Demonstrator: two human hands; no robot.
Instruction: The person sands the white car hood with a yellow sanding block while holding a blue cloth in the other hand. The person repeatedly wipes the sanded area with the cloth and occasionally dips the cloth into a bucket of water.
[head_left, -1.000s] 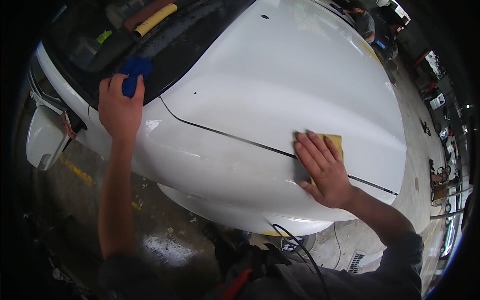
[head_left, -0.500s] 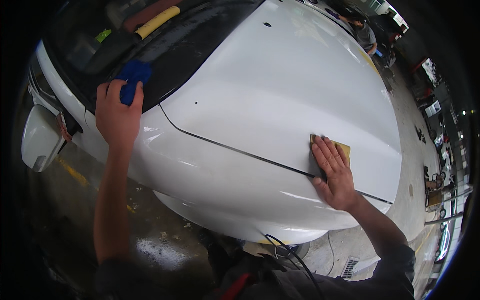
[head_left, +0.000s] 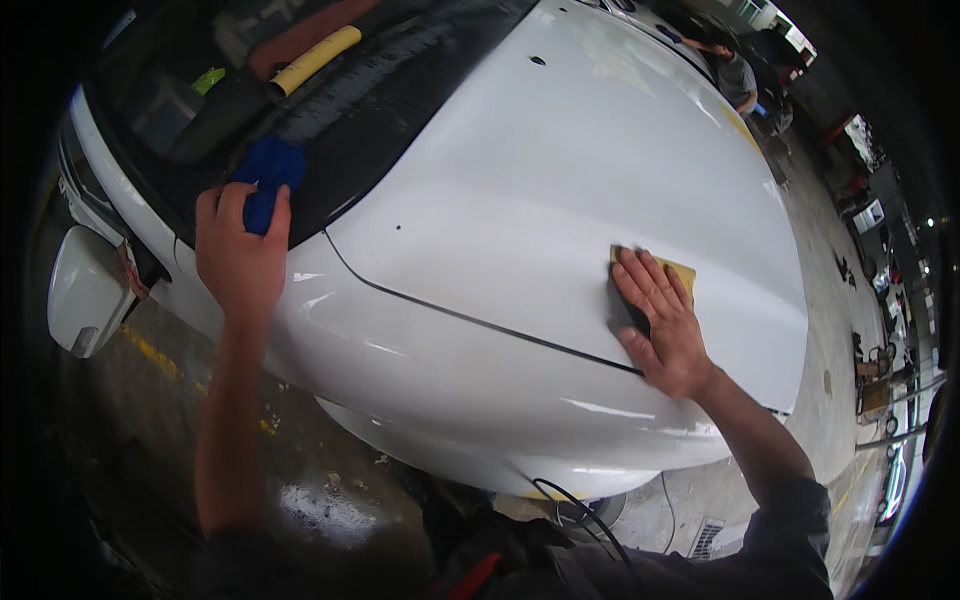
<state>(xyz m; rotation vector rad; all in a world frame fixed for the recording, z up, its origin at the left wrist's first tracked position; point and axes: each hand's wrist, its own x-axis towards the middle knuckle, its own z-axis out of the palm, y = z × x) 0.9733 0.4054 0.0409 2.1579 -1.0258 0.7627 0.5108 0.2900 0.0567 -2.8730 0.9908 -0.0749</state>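
Observation:
A white car hood fills the middle of the view. My right hand presses flat on a yellow sanding pad lying on the hood just above the seam to the fender. My left hand rests on the fender's top edge by the windshield and grips a blue cloth at the base of the glass.
A white side mirror sticks out at the left. A yellow roll and a green item lie behind the windshield. Another person crouches at the car's far end. The wet concrete floor lies below, with a black cable near the wheel.
My right hand has slid the yellow pad along the hood, then back a little toward the windshield. My left hand stays on the blue cloth.

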